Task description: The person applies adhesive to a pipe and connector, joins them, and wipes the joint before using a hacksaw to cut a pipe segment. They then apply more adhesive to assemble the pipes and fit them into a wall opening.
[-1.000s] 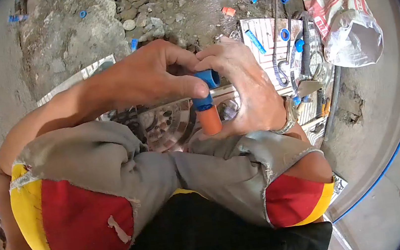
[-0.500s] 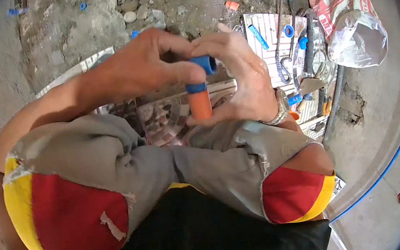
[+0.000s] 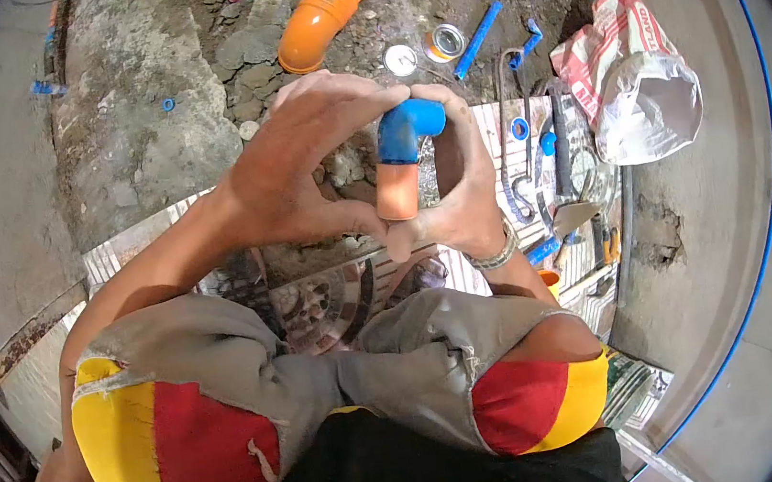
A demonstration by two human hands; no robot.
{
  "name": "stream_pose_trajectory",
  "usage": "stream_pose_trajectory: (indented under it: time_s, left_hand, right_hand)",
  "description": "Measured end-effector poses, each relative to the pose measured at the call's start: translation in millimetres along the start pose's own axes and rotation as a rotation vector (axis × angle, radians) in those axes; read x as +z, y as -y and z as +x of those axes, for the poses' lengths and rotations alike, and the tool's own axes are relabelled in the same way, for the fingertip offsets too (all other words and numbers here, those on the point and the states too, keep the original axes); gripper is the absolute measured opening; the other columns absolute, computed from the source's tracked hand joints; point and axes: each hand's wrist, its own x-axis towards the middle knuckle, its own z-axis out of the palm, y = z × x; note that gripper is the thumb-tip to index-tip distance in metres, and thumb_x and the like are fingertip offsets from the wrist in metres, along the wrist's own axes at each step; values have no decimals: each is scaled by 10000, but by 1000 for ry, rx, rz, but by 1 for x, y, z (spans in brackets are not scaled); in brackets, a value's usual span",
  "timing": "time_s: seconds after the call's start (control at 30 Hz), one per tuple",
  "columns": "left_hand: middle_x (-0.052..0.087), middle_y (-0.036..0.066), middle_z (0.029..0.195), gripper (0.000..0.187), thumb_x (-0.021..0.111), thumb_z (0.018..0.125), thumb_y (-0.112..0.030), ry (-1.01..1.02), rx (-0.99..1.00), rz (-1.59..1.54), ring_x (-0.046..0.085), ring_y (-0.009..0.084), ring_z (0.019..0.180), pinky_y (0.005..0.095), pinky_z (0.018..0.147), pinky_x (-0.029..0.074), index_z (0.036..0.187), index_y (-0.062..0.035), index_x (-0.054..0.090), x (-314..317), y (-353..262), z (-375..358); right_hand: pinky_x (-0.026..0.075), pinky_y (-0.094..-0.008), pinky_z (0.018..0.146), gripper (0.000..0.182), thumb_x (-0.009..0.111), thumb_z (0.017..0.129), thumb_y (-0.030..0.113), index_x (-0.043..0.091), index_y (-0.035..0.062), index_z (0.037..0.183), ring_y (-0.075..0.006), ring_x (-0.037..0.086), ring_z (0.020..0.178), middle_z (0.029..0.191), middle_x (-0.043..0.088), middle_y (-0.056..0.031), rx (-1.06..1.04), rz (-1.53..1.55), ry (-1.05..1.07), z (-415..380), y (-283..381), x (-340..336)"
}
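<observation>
Between my two hands is a blue pipe elbow [image 3: 400,133], with a short orange pipe piece [image 3: 397,191] joined to its lower end. The elbow's other arm points to the right. My left hand [image 3: 304,159] curves around from the left, fingertips near the top of the elbow and thumb by the bottom of the orange piece. From the right, my right hand [image 3: 464,169] grips too, its index finger at the elbow's upper edge and its thumb under the orange piece. A watch [image 3: 500,248] circles my right wrist.
A large orange pipe [image 3: 325,17] lies on the rubble ahead. Right of it are an open can [image 3: 445,43], a round lid [image 3: 400,60] and a blue pipe [image 3: 479,39]. Tools, including a trowel [image 3: 576,217], lie beside a torn cement bag [image 3: 643,94]. A blue hose [image 3: 769,146] runs along the right.
The elbow and orange piece have been raised and turned, so the elbow's opening no longer faces me. Both hands have shifted around them. The view has tilted, bringing the large orange pipe into sight.
</observation>
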Motion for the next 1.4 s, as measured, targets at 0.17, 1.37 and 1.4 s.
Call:
stream_pose_trajectory:
  time_s: [0.17,1.37,1.4]
  left_hand:
    - [613,163,1345,959,957,571,-324,10,-84,-50,602,348,1224,463,1060,454,1395,-48,551,4,2,-11]
    - [664,110,869,539,416,1087,-476,300,-1591,-177,666,223,797,357,705,514,1283,-1,574,-12,36,-222]
    - [675,178,901,556,417,1081,-488,325,-1379,72,670,322,832,412,729,513,1255,19,565,-7,48,-242]
  right_hand:
    - [384,-420,1123,1247,991,416,577,480,25,1410,-303,522,1298,1394,524,-152,38,-61,132,0,4,-3]
    - [449,-439,859,163,781,845,208,681,80,856,-319,620,865,864,675,-102,-61,-416,352,-100,-115,55]
    - [453,-444,848,165,768,860,211,686,68,854,-327,623,847,854,679,-115,29,-455,318,-112,-119,43]
